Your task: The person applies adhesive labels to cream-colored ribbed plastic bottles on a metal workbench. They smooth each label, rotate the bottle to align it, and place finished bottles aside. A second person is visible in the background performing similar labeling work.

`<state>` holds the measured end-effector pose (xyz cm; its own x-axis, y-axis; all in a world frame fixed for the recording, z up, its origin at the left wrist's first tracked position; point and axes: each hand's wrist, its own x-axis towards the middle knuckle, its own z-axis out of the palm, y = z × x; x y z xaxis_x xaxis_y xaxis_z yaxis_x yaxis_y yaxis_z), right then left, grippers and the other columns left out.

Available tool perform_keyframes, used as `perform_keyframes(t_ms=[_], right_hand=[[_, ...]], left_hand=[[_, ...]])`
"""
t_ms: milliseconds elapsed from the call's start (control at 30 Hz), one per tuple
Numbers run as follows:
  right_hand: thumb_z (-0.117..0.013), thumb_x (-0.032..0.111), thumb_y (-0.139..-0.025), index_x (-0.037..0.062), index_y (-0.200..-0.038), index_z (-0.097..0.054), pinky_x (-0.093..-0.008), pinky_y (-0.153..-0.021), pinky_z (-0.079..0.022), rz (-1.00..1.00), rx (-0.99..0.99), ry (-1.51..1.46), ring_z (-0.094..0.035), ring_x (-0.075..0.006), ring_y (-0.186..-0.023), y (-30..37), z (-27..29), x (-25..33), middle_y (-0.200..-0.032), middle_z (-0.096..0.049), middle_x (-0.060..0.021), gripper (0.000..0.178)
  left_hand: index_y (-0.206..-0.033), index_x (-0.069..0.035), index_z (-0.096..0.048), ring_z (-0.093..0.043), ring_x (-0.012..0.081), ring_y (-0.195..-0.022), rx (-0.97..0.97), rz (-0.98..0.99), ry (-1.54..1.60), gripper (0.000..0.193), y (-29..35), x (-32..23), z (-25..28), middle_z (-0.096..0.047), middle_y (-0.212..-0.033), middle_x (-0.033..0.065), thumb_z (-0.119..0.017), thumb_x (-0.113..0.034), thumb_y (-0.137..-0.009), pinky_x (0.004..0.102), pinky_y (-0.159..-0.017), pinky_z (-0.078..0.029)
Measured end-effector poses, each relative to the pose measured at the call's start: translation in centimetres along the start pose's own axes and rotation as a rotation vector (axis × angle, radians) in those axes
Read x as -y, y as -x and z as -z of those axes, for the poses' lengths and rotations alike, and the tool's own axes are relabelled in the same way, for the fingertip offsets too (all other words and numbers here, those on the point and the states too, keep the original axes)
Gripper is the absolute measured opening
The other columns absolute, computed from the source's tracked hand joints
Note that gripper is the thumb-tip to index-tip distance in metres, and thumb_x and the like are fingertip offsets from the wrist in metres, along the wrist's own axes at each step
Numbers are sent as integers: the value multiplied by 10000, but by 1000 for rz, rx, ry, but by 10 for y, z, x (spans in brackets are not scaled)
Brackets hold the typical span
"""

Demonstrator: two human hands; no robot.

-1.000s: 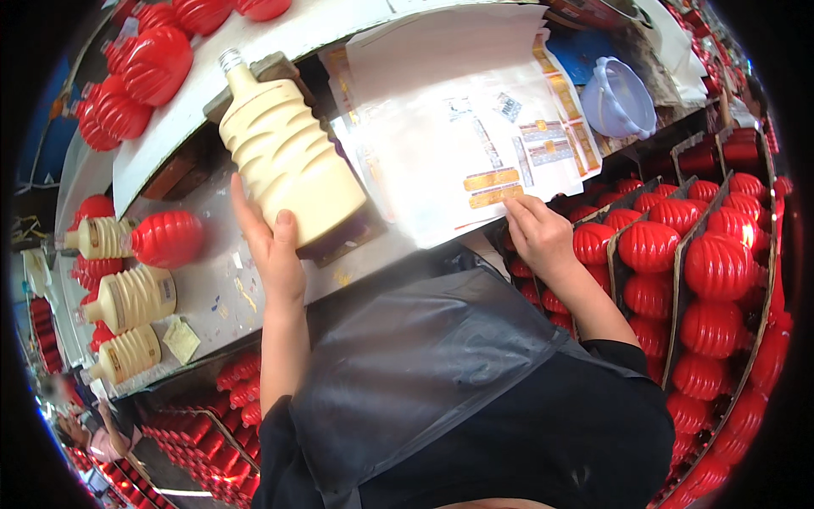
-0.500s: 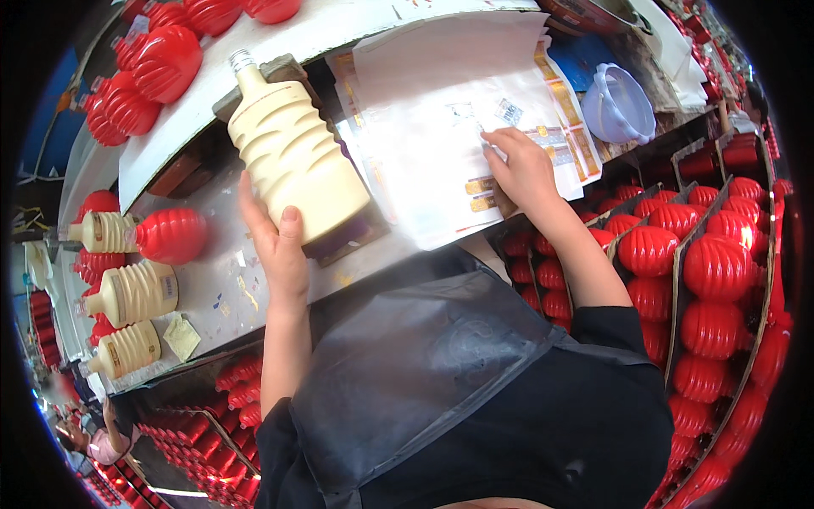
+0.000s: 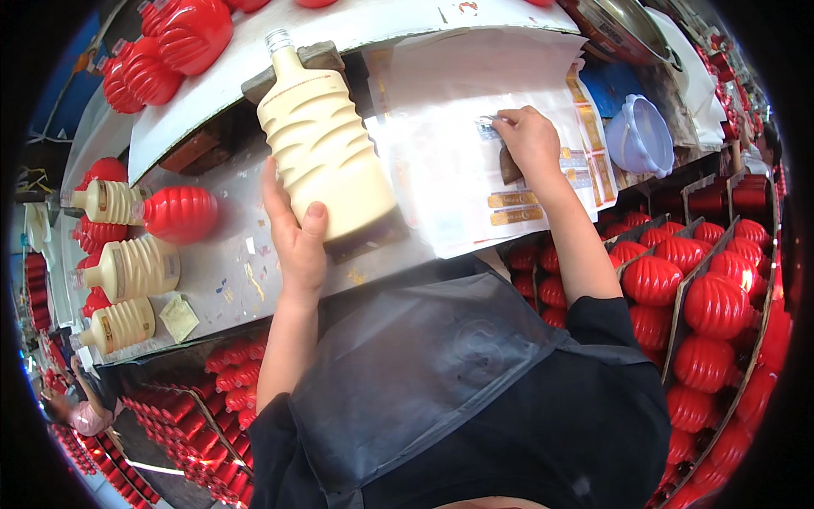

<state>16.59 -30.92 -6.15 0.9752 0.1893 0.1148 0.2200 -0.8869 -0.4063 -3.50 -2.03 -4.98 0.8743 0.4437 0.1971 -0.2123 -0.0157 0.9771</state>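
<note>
A cream bottle (image 3: 326,157) with swirled ridges and a clear threaded neck lies tilted on a support, its neck toward the far side. My left hand (image 3: 297,233) grips its lower end, fingers along the left side and thumb at the base. White label sheets (image 3: 449,161) with gold and bluish stickers lie to the right of the bottle. Over them, my right hand (image 3: 532,144) pinches with thumb and forefinger at the edge of a small silvery-blue sticker (image 3: 487,128). A dark brown flat piece (image 3: 510,167) shows under that palm; how it is held is hidden.
Cream bottles (image 3: 136,270) and a red ribbed bottle (image 3: 181,214) lie at the bench's left. More red bottles (image 3: 195,36) rest on the white far shelf (image 3: 407,32). A lavender basket (image 3: 640,136) stands right of the sheets. Divided crates of red bottles (image 3: 653,280) are below right.
My right hand has moved farther up the sheets, and the brown piece moved with it. The left hand keeps its grip on the bottle. The whole view has shifted slightly.
</note>
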Motion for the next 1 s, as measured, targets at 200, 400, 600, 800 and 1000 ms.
perform_keyframes(t_ms=[200,400,600,800,1000], right_hand=[[-723,165,-895,79,-1008,-807,-399,-787,-567,238,-122,140,-709,-319,-846,4,1,4,-960,-722,-108,165],[-771,46,-834,64,-954,-772,-327,-613,-556,712,-392,-5,-700,-239,-709,44,36,57,-903,-722,-74,121],[-803,-58,-790,25,-1000,-771,-303,-596,-548,777,-323,-443,-683,-191,-681,83,67,119,-880,-713,-95,229],[-717,226,-981,-10,-1221,-707,-217,-496,-422,431,217,-869,-600,-72,-596,79,75,136,-832,-710,-41,337],[-742,137,-960,-10,-1064,-734,-183,-630,-441,137,745,-938,-564,-14,-725,68,69,145,-869,-701,11,180]], left_hand=[[-1622,8,-207,-402,332,-1443,-68,13,-29,876,0,-4,0,-355,-1594,232,-699,-286,-959,435,-1211,-298],[-1418,-6,-550,-525,335,-1339,-24,-581,-724,621,-9,-44,-11,-536,-1449,177,-801,-211,-889,430,-1114,-423],[-1094,-41,-731,-697,247,-949,183,-200,-447,329,-12,-78,-51,-727,-1044,132,-839,-152,-804,359,-850,-549],[-1008,8,-731,-637,36,-752,151,212,-119,95,-2,-89,-34,-725,-860,6,-750,-19,-919,188,-651,-507],[-1000,12,-724,-637,34,-765,135,243,-143,113,9,-94,-19,-728,-865,9,-771,-36,-908,196,-685,-511]])
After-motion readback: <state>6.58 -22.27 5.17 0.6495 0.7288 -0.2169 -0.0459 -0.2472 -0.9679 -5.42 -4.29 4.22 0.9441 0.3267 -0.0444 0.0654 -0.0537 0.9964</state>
